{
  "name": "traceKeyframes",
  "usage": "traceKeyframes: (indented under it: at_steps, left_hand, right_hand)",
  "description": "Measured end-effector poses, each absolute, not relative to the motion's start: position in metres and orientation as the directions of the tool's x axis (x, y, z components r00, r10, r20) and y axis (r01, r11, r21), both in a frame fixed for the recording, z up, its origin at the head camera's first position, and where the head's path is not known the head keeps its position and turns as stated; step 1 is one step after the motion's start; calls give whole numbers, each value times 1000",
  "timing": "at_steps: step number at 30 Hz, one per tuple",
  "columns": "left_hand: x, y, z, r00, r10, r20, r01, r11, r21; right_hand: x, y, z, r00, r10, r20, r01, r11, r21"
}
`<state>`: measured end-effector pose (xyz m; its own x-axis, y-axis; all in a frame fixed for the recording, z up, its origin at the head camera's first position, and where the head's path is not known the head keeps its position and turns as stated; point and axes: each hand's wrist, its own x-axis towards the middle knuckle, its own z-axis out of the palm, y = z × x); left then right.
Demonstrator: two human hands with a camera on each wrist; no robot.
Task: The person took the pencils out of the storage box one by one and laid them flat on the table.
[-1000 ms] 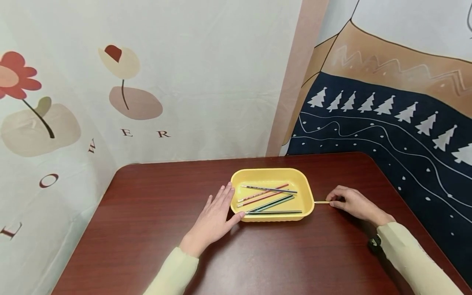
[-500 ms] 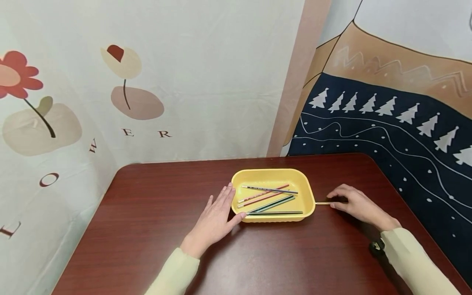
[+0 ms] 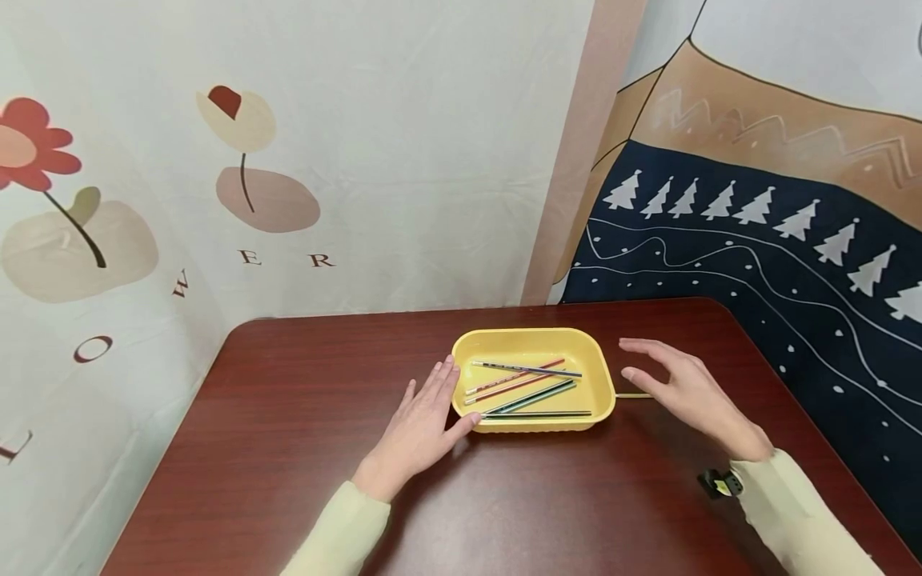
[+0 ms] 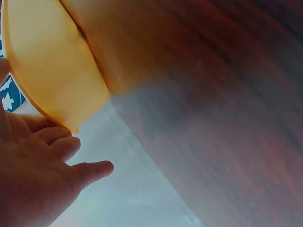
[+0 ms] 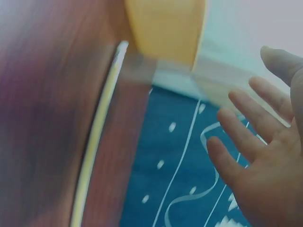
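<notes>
A yellow plastic basket (image 3: 519, 344) stands on the table with several pencils lying loose in it. Among them are a dark blue pencil (image 3: 529, 370), reddish ones and green ones (image 3: 551, 414). My left hand (image 3: 414, 436) rests against the basket's left end, fingers extended along its wall and thumb at the near corner. To the right of the basket, a yellow pencil (image 5: 97, 132) lies on the table, its pale end close to the basket wall. My right hand (image 3: 687, 396) hovers over that pencil with fingers spread, holding nothing; it covers part of the pencil in the head view.
The dark red wooden table (image 3: 288, 448) has rounded far corners. Behind it hangs a pale cloth (image 3: 418, 160) with flower prints, and a dark blue cloth (image 3: 720, 264) with white trees runs along the right side.
My right hand has let go of the yellow pencil, lifted and moved slightly left, its fingers opening. The pencil stays on the table. My left hand and the basket hold their place.
</notes>
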<state>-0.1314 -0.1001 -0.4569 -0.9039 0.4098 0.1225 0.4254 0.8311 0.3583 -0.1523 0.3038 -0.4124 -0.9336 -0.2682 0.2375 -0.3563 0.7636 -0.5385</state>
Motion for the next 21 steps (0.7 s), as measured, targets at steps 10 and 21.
traceKeyframes:
  at_steps: [10, 21]
  left_hand:
    - [-131, -100, -454, -904, 413, 113, 424, 828, 367]
    - [-131, -100, -455, -904, 413, 114, 424, 830, 363]
  right_hand:
    - [-161, 261, -388, -916, -326, 235, -401, 712, -576]
    - [-185, 226, -355, -850, -476, 225, -514, 658, -550]
